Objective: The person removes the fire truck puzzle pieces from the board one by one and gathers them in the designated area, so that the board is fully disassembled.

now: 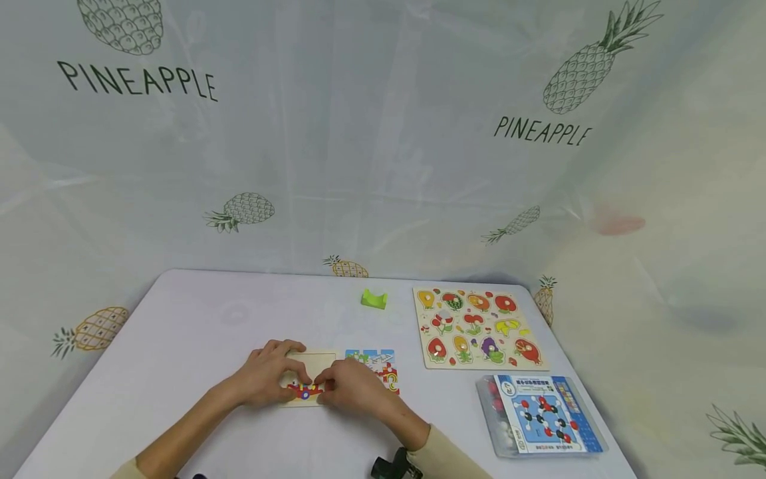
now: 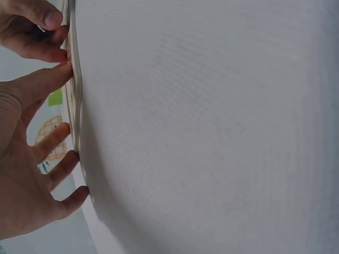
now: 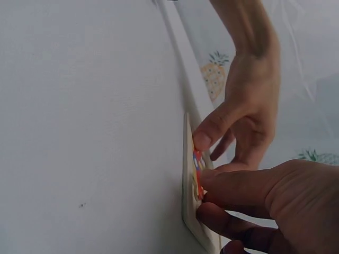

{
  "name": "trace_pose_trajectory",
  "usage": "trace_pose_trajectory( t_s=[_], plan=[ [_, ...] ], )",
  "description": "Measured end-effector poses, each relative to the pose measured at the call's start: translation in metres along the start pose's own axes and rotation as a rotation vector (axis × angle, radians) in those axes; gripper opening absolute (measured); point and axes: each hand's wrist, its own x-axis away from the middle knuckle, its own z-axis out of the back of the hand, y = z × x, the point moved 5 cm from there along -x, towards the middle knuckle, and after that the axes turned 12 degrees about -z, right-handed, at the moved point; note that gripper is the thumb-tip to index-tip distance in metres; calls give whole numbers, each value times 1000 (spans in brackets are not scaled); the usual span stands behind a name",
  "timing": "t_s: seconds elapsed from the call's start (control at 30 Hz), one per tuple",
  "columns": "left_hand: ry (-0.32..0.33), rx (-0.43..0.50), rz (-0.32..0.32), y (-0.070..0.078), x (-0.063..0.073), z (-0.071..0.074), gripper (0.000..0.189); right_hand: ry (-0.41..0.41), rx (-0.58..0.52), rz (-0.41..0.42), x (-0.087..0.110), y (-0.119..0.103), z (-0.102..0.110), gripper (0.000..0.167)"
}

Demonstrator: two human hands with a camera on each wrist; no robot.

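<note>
A shallow wooden puzzle tray (image 1: 317, 361) lies on the white table, with red, blue and yellow puzzle pieces (image 1: 305, 393) along its near part. My left hand (image 1: 269, 374) spreads over the tray's left side, thumb and fingertips touching the pieces and tray. From the right, my right hand (image 1: 354, 387) pinches a red puzzle piece (image 3: 199, 180) between thumb and fingers, close to the left fingertips. Its far side is hidden by the fingers. More joined-looking picture pieces (image 1: 365, 356) lie right of the tray, partly covered by the right hand.
A light-green curved block (image 1: 374, 300) stands farther back. On the right lie a wooden fruit peg board (image 1: 419, 319) and a clear plastic box (image 1: 541, 416) with a molecule picture. A black object (image 1: 391, 466) sits by the right sleeve. Pineapple-printed sheeting (image 1: 359, 133) hangs behind the table.
</note>
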Motion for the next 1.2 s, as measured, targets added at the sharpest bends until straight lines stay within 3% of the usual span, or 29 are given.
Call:
trace_pose_trajectory(
  t_s=[0.67, 0.97, 1.2],
  plan=[
    [-13, 13, 38, -1, -1, -2, 34, 83, -41, -10, -3, -4, -3, 14],
    [-18, 18, 33, -2, -1, -2, 35, 100, -166, -66, -5, -1, -5, 4],
    [-17, 25, 34, -1, -1, -1, 34, 61, -309, -93, -2, 2, -3, 9]
  ],
)
